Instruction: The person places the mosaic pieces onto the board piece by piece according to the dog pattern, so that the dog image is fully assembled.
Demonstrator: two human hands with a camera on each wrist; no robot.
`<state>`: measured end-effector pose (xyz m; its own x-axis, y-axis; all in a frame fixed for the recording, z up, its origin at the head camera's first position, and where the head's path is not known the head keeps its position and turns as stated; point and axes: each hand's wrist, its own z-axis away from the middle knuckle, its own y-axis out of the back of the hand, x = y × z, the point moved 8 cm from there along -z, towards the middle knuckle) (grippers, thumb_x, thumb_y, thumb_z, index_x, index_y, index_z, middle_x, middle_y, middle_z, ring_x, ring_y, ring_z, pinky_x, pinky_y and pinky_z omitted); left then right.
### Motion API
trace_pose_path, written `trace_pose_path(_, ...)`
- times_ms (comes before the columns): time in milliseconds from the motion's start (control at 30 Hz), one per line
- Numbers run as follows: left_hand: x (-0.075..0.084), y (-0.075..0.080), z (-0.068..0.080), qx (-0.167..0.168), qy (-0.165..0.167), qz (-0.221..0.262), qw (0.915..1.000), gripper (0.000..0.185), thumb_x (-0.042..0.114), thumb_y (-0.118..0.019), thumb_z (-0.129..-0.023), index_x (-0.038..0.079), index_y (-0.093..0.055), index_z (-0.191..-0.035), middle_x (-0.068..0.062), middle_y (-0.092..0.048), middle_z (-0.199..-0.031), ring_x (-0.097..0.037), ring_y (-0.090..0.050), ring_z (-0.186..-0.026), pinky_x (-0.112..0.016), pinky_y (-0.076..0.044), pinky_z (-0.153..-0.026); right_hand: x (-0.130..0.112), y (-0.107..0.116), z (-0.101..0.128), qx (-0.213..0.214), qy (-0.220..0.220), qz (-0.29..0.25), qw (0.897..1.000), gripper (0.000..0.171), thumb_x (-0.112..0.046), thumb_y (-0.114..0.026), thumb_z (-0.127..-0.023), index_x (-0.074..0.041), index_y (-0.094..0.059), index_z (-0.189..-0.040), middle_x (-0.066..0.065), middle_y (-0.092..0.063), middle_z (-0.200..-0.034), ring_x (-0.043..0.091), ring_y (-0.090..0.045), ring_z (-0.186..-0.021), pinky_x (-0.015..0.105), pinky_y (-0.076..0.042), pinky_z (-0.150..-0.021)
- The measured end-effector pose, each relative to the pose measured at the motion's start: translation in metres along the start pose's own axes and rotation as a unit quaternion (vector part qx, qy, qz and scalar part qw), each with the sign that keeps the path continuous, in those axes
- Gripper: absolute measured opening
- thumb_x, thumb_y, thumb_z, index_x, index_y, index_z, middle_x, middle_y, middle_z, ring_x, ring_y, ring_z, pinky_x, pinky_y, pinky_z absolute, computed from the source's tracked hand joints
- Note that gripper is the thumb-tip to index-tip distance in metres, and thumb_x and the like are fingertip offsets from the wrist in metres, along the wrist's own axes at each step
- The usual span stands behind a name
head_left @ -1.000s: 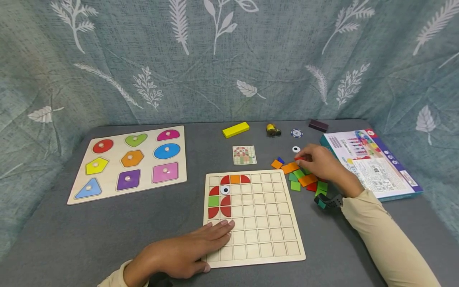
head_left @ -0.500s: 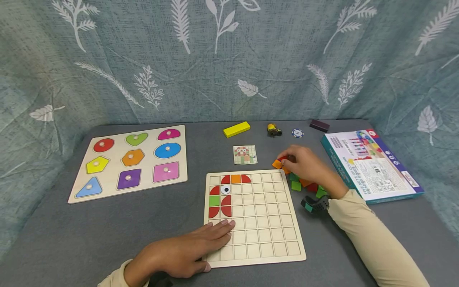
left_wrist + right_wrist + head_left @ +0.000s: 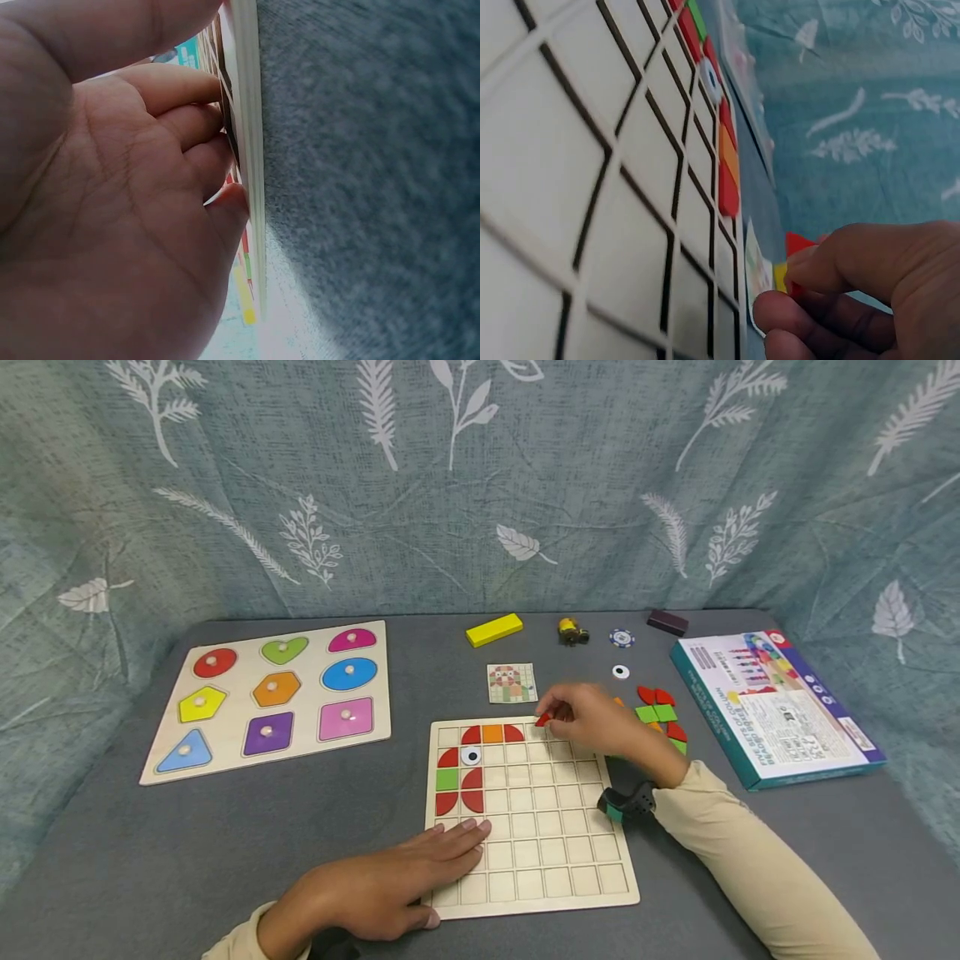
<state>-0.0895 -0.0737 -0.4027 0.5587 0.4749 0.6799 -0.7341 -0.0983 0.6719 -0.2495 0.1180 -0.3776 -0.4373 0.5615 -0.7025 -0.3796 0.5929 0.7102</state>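
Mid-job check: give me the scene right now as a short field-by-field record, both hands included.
Work surface: pale wooden square grid board
Left hand: rests on the board's near-left area
Right hand: pinches a red flat piece near the board's far edge
Visible on grid: six red rounded pieces, one orange square, one green square, one white round eye piece
Loose, right of board: red, green and orange flat tiles, partly hidden by the right hand
Reference: small printed paper-like card beyond the board
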Motion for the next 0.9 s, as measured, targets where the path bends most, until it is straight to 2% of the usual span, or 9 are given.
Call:
trace_pose_path(167,0.0,0.0,0.0,0.0,0.0,0.002,1.0,0.075,0.007,-0.066,-0.09,0.009,-0.026,-0.154,0.0,-0.008,-0.163,-0.019,-0.008,-0.147,-0.039,-0.014,-0.116,-0.01,-0.013,-0.006,-0.018,0.019,0.004,1.0,0.016,0.001,-0.063,-0.09,-0.002,-0.07,-0.105,0.002,-0.067,-0.092,0.013,-0.057,-0.074,0.031,-0.049,-0.067)
trace_pose_path(400,-0.001,0.0,0.0,-0.002,-0.001,-0.002,1.0,0.075,0.007,-0.065,-0.09,0.009,-0.026,-0.154,-0.001,-0.007,-0.163,-0.02,-0.008,-0.147,-0.04,-0.015,-0.116,-0.022,-0.029,-0.016,-0.046,0.014,-0.001,0.999,0.014,-0.003,-0.065,-0.091,-0.007,-0.072,-0.102,-0.004,-0.068,-0.087,0.01,-0.055,-0.068,0.027,-0.048,-0.063)
trace_pose_path(667,-0.002,0.0,0.0,-0.001,-0.006,0.005,1.0,0.076,0.007,-0.065,-0.09,0.009,-0.025,-0.154,-0.001,-0.007,-0.163,-0.021,-0.008,-0.147,-0.04,-0.014,-0.116,-0.037,-0.048,-0.023,-0.057,0.065,0.015,0.996,0.012,-0.002,-0.064,-0.09,-0.006,-0.072,-0.098,-0.004,-0.067,-0.086,0.007,-0.051,-0.067,0.024,-0.045,-0.062)
trace_pose_path(900,-0.001,0.0,0.001,0.002,-0.012,0.001,0.9999,0.076,0.006,-0.066,-0.089,0.007,-0.026,-0.154,-0.003,-0.007,-0.163,-0.021,-0.008,-0.147,-0.04,-0.014,-0.116,-0.041,-0.057,-0.027,-0.062,0.07,0.029,0.995,0.011,-0.003,-0.065,-0.09,-0.009,-0.073,-0.095,-0.005,-0.067,-0.086,0.008,-0.051,-0.068,0.024,-0.045,-0.064)
